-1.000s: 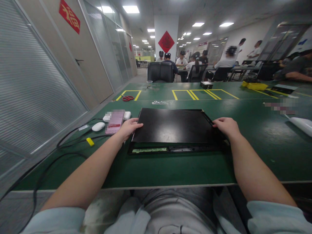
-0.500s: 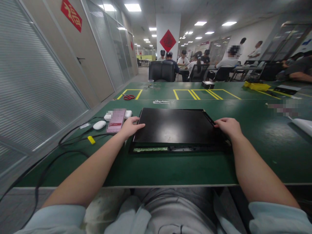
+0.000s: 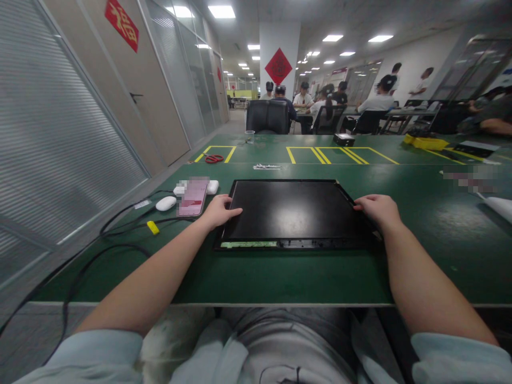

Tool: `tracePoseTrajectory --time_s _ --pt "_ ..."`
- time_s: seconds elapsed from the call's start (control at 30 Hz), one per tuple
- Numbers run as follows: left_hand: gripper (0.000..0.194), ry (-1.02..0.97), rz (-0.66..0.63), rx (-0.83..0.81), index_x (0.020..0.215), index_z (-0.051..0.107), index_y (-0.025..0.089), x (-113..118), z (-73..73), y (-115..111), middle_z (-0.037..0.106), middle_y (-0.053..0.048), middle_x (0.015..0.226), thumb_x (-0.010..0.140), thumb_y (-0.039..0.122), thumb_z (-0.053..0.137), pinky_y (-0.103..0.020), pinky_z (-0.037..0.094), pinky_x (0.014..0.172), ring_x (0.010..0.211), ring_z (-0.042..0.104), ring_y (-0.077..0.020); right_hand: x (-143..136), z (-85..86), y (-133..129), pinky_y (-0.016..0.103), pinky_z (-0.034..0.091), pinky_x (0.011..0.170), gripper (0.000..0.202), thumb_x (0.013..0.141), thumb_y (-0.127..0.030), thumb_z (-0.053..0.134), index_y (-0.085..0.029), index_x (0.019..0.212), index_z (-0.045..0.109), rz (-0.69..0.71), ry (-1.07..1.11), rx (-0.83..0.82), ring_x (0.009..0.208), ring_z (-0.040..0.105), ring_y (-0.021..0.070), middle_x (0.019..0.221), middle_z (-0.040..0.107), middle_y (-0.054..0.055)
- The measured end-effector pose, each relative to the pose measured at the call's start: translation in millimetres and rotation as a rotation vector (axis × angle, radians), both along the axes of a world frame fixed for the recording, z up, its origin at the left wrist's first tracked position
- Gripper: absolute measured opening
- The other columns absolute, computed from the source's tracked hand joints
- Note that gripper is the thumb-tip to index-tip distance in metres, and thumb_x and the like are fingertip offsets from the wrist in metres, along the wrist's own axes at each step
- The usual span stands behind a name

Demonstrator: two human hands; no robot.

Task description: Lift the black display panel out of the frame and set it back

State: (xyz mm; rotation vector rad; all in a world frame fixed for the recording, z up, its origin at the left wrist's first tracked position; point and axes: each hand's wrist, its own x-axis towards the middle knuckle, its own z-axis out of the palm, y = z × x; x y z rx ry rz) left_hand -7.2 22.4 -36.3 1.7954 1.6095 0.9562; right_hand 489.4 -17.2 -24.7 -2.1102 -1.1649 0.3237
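Note:
A black LCD panel point(image 3: 288, 210) lies flat inside a shallow black frame point(image 3: 320, 244) on the green table point(image 3: 280, 280). Along the near side of the frame runs a strip with a green circuit board point(image 3: 248, 245) at its left half. My left hand point(image 3: 219, 212) grips the left edge, its thumb on the panel's face and its fingers at the outer side. At the right edge my right hand point(image 3: 378, 209) is closed in a pinch, thumb and fingertips on the rim. The undersides of both edges are hidden.
Left of the frame are a pink phone point(image 3: 194, 197), a white mouse-like object point(image 3: 166, 203), a yellow piece point(image 3: 152, 228) and black cables point(image 3: 116, 246). Farther back lie red-handled scissors point(image 3: 214, 158), a clear cup point(image 3: 249, 137), a black box point(image 3: 344, 139) and a yellow tray point(image 3: 425, 142).
The panel has dropped from a slightly raised position down into the frame, so the frame's border now shows along the far and left sides. Both hands keep their grip.

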Motion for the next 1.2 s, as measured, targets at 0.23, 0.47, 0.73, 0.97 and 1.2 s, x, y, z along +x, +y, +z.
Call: tracePoseTrajectory --time_s 0.23,0.47,0.73,0.97,1.2 --pt "0.039 0.042 -0.018 -0.042 0.092 0.079 0.017 -1.3 2.4 -1.1 0.059 -0.019 0.154 0.063 0.039 0.092 -0.049 0.048 0.115 0.131 0.064 -0.0409 0.1 0.1 -0.1 0.043 0.056 0.082 0.018 0.073 -0.033 0.068 -0.022 0.080 0.079 -0.010 0.003 -0.014 0.087 0.072 0.0305 0.077 0.079 0.008" --pt "0.047 0.106 -0.028 -0.029 0.099 0.077 0.016 -3.5 1.5 0.1 0.057 -0.021 0.155 0.063 0.043 0.092 -0.047 0.045 0.118 0.135 0.061 -0.0404 -5.5 4.8 -4.0 0.044 0.056 0.084 0.014 0.073 -0.032 0.067 -0.024 0.076 0.077 -0.017 0.005 -0.003 0.088 0.073 0.0311 0.076 0.079 0.007" --pt "0.049 0.169 -0.030 -0.015 0.103 0.078 0.016 -4.5 0.5 1.2 0.057 -0.021 0.154 0.066 0.046 0.090 -0.046 0.045 0.118 0.138 0.059 -0.0403 -6.4 6.7 -5.0 0.045 0.056 0.085 0.014 0.073 -0.032 0.068 -0.023 0.077 0.078 -0.015 0.020 -0.015 0.085 0.073 0.0310 0.077 0.079 0.008" --pt "0.052 0.130 -0.014 -0.007 0.103 0.079 0.019 -4.0 0.9 2.5 0.064 -0.016 0.147 0.060 0.045 0.093 -0.045 0.041 0.121 0.141 0.055 -0.0404 -11.2 10.5 -7.7 0.042 0.055 0.081 0.013 0.073 -0.031 0.067 -0.023 0.075 0.077 -0.022 0.001 -0.012 0.088 0.073 0.0309 0.076 0.079 0.008" --pt "0.088 0.215 -0.152 -0.003 0.144 0.062 0.018 -4.3 13.4 -6.5 0.059 -0.020 0.153 0.067 0.053 0.088 -0.047 0.043 0.120 0.142 0.056 -0.0401 -14.0 12.3 -9.1 0.041 0.056 0.081 0.013 0.074 -0.030 0.067 -0.024 0.074 0.077 -0.027 -0.014 -0.011 0.090 0.073 0.0309 0.075 0.078 0.007"
